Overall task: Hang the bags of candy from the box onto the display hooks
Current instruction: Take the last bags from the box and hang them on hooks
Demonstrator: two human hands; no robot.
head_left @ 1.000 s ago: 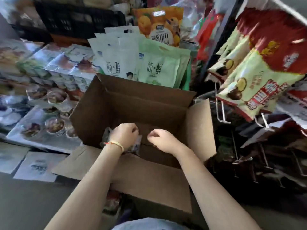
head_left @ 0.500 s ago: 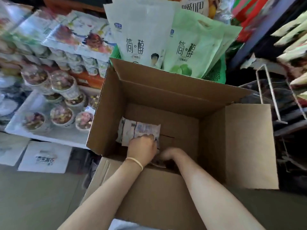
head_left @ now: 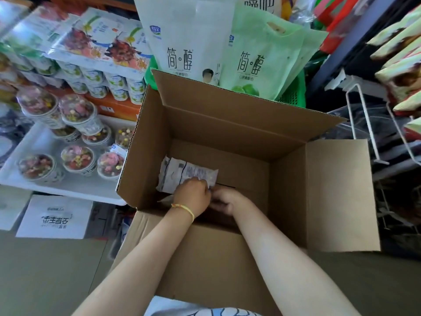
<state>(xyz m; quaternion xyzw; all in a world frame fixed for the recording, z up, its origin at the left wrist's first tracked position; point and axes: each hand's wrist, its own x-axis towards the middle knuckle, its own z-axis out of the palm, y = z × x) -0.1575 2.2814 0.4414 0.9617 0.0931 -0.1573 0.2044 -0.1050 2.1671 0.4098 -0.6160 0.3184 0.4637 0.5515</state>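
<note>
An open cardboard box stands in front of me with its flaps spread. At its bottom left lies a pale candy bag with printed text, face down. My left hand, with a yellow band at the wrist, is down in the box and its curled fingers grip the bag's near edge. My right hand is right beside it, deep by the near wall, fingers curled under and partly hidden; what it holds I cannot tell. White wire display hooks stick out at the right.
Green and white yogurt bags stand behind the box in a green basket. Cups with fruit lids fill a white tray at left, beside stacked yogurt packs. Hung snack bags crowd the right rack. A white carton lies on the floor.
The view tipped down into the box. Both hands went from the box's upper edge down to its bottom, and the left hand now grips the pale bag.
</note>
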